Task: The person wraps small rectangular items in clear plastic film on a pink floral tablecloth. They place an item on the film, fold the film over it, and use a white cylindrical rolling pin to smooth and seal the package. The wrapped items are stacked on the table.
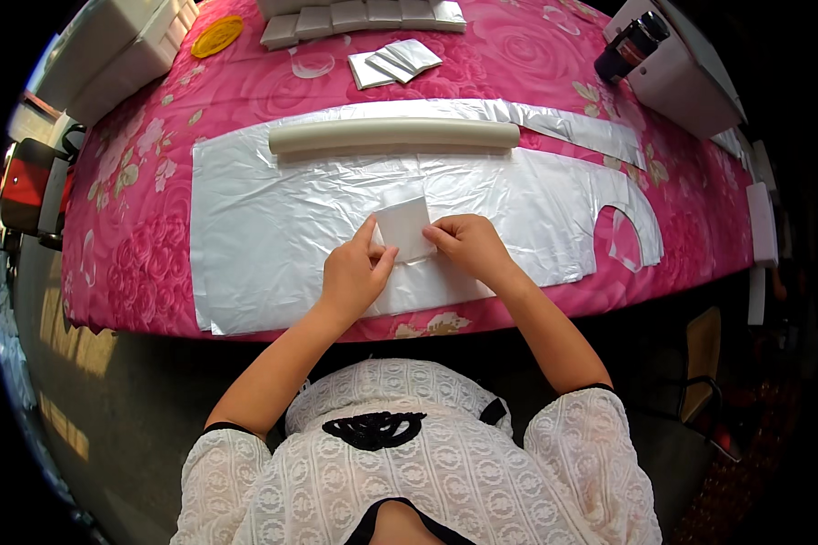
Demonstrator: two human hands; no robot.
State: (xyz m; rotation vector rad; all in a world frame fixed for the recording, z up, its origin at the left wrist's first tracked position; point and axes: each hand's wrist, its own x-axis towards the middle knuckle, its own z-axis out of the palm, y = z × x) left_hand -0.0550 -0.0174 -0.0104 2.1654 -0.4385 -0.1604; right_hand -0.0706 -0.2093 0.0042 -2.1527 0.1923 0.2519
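A small folded square of whitish plastic film is between my hands, over the middle of a large sheet. My left hand has its index finger and thumb at the square's left side and lower corner. On the opposite edge, the thumb and fingers of my right hand pinch it. Below lies a flat, wrinkled, silvery-white plastic apron, with a rounded cut-out at its right end. A long pale tube rests across the apron's far part, beyond my hands.
Several folded squares lie loose farther back, near a row of similar packets. A yellow disc and white boxes are at the far left. A dark flask stands by a white box at far right. Pink flowered cloth covers the table.
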